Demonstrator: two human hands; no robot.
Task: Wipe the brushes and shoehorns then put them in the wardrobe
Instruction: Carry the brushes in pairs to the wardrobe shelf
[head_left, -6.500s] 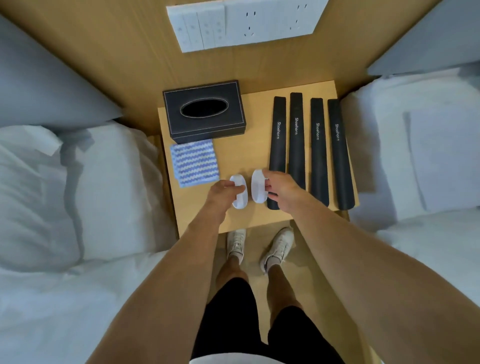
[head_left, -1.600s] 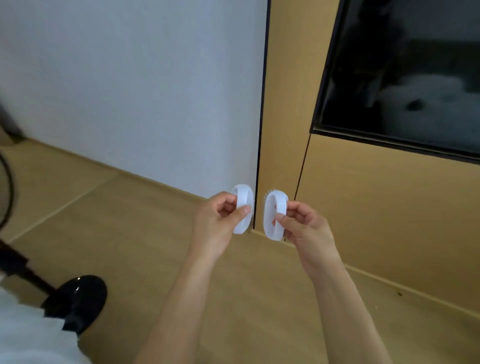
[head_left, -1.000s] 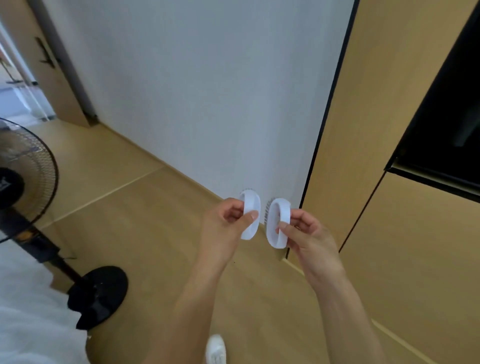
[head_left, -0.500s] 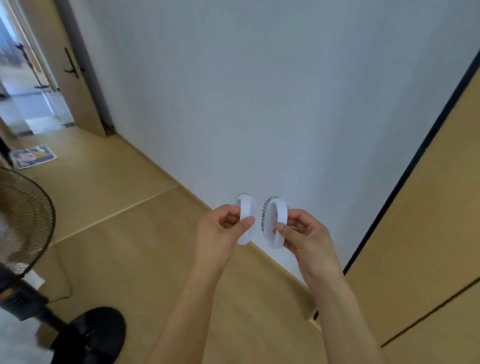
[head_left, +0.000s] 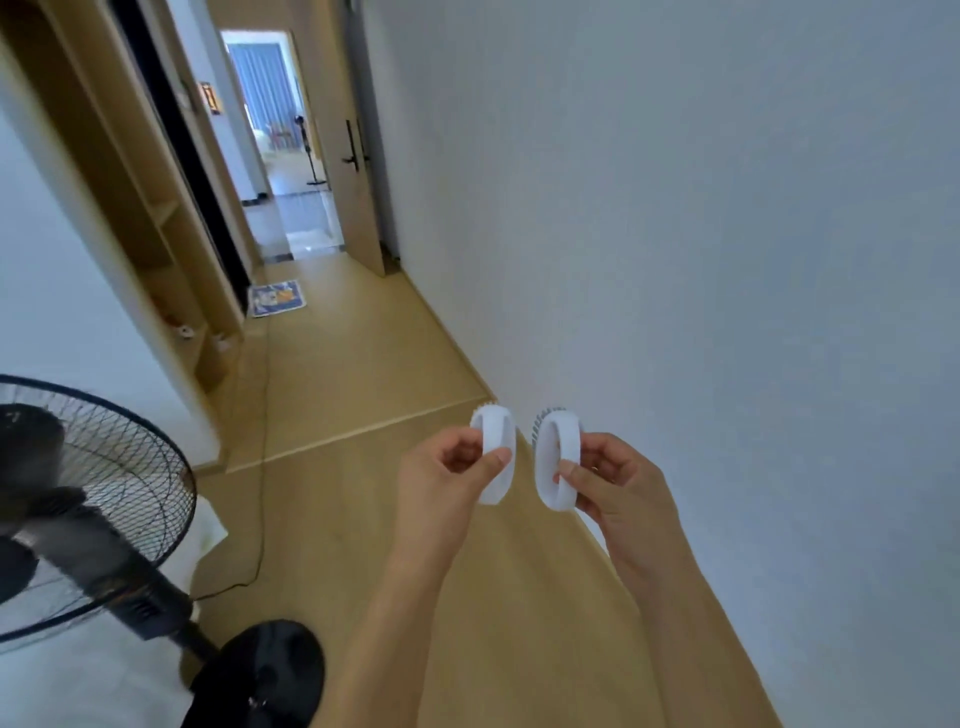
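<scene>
Two small white oval brushes are held side by side at chest height in front of a pale wall (head_left: 701, 260), above a light wooden floor (head_left: 363, 364). Each brush is a smooth white plastic oval with a band-like back; short greyish bristles show only as a fringe along the upper far edge.

The left hand (head_left: 441, 478) pinches the left brush (head_left: 496, 457), thumb pressed on the near face and curled fingers behind it. The right hand (head_left: 613, 483) pinches the right brush (head_left: 558, 460) in the same way, thumb in front and fingers curled behind. The two brushes are near each other but apart, a narrow gap of floor showing between them.

Most of each bristle face is turned away from the camera and cannot be made out; fingers cover part of each brush's outer side. Both forearms run off the lower edge of the view.

The long axis of each brush stands nearly upright, the tops leaning slightly toward one another. Their smooth backs face the camera and inward, and the bristles point away.

At lower left stands a black pedestal fan (head_left: 78, 519), cut off by the frame edge, its cord (head_left: 262, 467) trailing on the floor. Open wooden shelving (head_left: 171, 270) lines the left side of the corridor, a small mat (head_left: 275, 299) lies farther on, and an open door (head_left: 353, 171) leads to a bright room whose contents are blurred.
</scene>
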